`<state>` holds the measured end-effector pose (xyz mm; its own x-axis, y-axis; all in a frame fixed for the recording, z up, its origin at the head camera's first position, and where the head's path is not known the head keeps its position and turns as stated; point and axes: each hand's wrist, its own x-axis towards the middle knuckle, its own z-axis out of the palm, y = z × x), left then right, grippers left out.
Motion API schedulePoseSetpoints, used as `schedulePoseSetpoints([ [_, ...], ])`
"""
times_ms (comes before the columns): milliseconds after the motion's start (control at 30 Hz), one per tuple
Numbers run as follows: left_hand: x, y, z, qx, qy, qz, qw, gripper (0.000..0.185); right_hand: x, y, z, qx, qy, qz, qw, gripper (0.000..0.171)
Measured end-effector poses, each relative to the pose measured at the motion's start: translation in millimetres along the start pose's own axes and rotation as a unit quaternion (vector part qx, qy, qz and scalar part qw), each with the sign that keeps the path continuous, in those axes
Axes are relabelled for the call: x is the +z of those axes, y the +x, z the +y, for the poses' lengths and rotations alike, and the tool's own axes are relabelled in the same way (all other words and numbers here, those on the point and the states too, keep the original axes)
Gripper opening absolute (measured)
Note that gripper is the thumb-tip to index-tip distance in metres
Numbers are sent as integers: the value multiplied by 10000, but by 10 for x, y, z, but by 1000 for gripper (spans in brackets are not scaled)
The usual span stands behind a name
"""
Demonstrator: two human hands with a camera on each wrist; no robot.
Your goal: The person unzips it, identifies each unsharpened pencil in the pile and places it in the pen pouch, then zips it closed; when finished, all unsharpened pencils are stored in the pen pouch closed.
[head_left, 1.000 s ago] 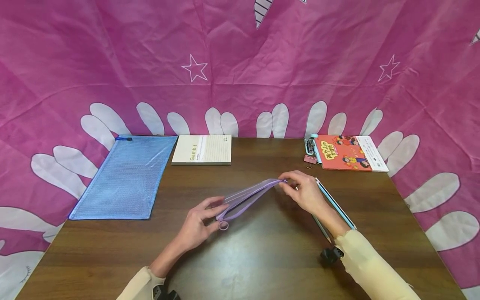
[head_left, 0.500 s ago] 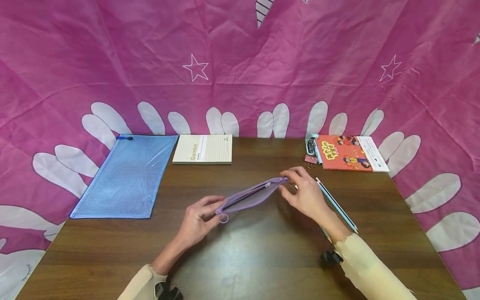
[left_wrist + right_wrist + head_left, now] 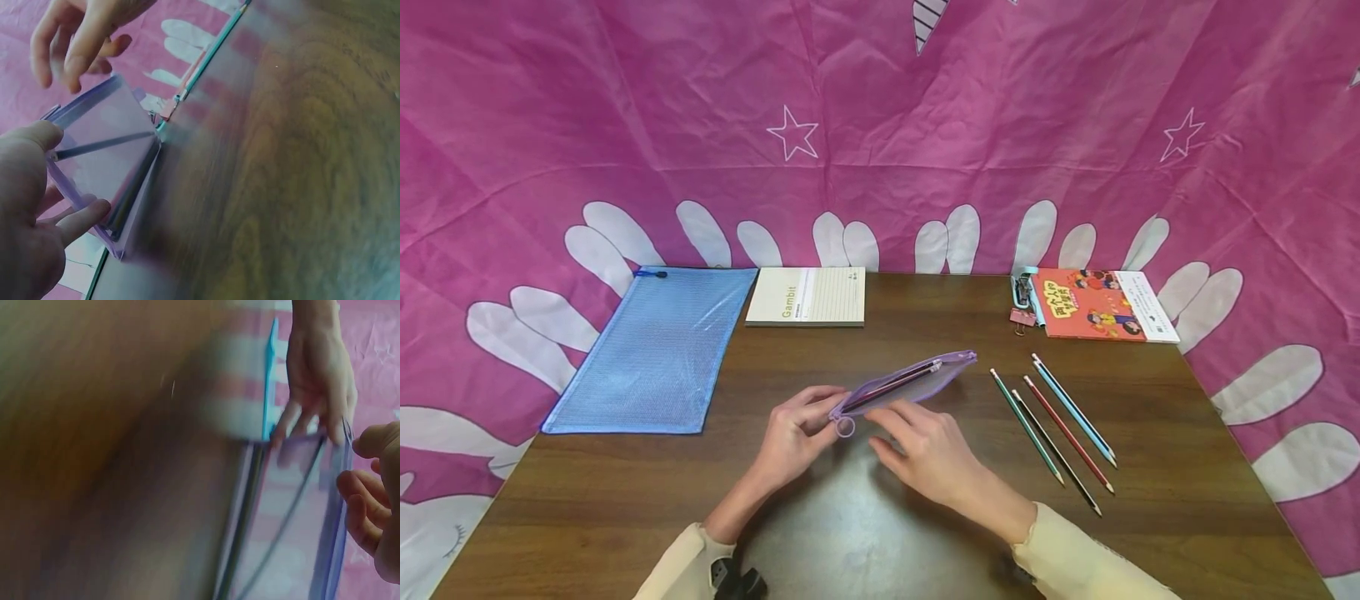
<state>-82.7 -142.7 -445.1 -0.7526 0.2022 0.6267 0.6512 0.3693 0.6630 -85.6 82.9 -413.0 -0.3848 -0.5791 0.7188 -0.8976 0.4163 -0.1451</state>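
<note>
Since a second ago the right hand [image 3: 928, 454] has left the far end of the pouch [image 3: 910, 383] and come back to its near end, by the left hand [image 3: 797, 433]; four pencils [image 3: 1052, 425] it used to hide now show on the table [image 3: 880, 533].

Behind everything hangs a crinkled magenta cloth [image 3: 880, 125], printed with white outlined stars and rounded white petal shapes, draped on down both sides of the table. That table is dark brown wood grain, smooth enough to shine near the person.

At far left a blue mesh bag [image 3: 655, 350], flat and rectangular, has a dark zip pull at its far corner. A cream notebook [image 3: 808, 296] with ruled lines lies just beside it. At far right sits an orange, cartoon-printed book [image 3: 1101, 315], a few binder clips [image 3: 1021, 304] touching its left edge.

Mid-table, the pouch is thin translucent purple plastic, long and narrow, standing on its edge with dark sticks showing through the wall. The left hand pinches its near end, thumb [image 3: 31, 140] on one face and fingers behind, just over the ring pull [image 3: 846, 427]. The right hand hovers over the same end, fingers loosely bent and holding nothing.

The pencils lie side by side, right of the pouch and apart from it, slim with sharpened tips toward the person.
</note>
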Motion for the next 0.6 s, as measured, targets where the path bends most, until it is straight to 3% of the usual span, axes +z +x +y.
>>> schedulePoseSetpoints([
  [233, -42, 107, 270, 51, -132, -27, 9999, 31, 172, 31, -100, 342, 344, -9, 9988, 48],
  [600, -52, 111, 305, 109, -105, 9, 9999, 31, 237, 75, -131, 224, 196, 211, 9993, 44],
])
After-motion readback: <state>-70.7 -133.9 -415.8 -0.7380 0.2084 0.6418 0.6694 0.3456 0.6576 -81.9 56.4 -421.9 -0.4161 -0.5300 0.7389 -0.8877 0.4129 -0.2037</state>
